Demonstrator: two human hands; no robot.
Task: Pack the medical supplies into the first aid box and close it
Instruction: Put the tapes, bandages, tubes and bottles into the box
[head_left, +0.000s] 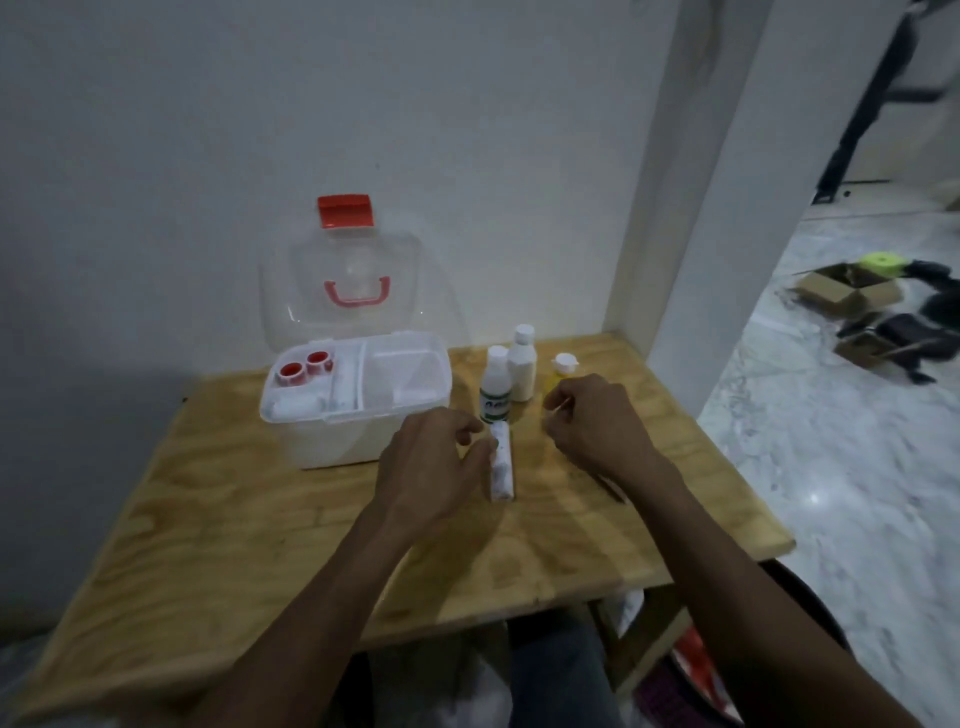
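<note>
A clear plastic first aid box (332, 447) stands open on the wooden table (249, 525), its lid (353, 280) with a red latch upright against the wall. Its white tray holds two red tape rolls (304, 366) and a white roll (296, 405). Right of the box stand a green-labelled white bottle (495, 387), a plain white bottle (521, 364) and a small yellow bottle (560, 366). A white packaged roll (503, 462) lies on the table, my left hand (431, 462) touching its left side with curled fingers. My right hand (597, 423) pinches a thin stick by the yellow bottle.
The table's right edge sits near a white pillar (717, 208). Beyond it, cardboard boxes (852, 296) and dark items lie on the marble floor. A thin dark object (608, 486) lies on the table under my right wrist. Bags sit below the table.
</note>
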